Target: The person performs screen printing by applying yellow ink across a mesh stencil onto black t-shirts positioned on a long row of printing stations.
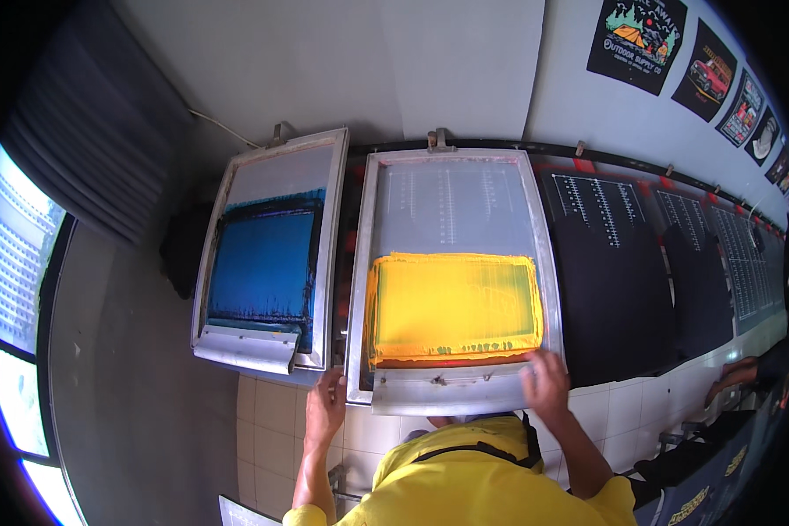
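Observation:
A silkscreen frame [542, 206] with a pale metal border lies in front of me, its lower mesh spread with yellow ink [451, 302]. Across its near end rests a wide metal squeegee [447, 390], just below the ink. My left hand [325, 405] is at the frame's near left corner, its fingers curled together against the edge. Over the near right corner, by the squeegee's right end, is my right hand [547, 386]. Its fingers look a little apart and slightly blurred; whether they touch the squeegee or the frame is unclear.
Left of it lies another screen frame [335, 219] with blue ink and its own squeegee [250, 349]. Dark printed shirts [609, 280] lie in a row to the right. A rail [500, 145] with clamps runs behind. At far right a person's hand [732, 377] shows.

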Action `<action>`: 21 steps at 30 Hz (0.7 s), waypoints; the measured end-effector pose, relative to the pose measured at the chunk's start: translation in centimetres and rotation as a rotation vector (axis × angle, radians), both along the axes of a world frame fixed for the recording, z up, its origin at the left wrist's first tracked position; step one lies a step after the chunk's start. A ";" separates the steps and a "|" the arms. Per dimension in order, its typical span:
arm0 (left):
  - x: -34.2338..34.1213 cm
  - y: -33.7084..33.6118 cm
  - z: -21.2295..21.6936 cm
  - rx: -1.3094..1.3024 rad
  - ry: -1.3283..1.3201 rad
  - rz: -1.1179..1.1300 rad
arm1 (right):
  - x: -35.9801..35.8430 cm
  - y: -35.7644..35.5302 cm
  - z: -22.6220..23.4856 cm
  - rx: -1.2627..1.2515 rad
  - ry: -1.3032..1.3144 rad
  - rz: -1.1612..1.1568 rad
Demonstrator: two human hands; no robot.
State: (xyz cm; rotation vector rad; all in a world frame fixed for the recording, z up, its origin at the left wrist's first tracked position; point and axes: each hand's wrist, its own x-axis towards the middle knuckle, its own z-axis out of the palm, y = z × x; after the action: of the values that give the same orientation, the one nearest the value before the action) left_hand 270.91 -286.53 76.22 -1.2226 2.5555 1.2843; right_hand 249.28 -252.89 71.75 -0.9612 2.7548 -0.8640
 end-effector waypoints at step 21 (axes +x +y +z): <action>-0.8 -1.2 -7.2 -0.322 -0.144 0.099 | -3.3 4.0 -8.3 -0.345 -0.278 -0.678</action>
State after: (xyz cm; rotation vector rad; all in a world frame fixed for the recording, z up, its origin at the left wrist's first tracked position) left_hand 270.10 -287.72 69.02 -1.4510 2.6963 0.7800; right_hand 245.95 -248.87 63.44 0.1185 2.7302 -1.4616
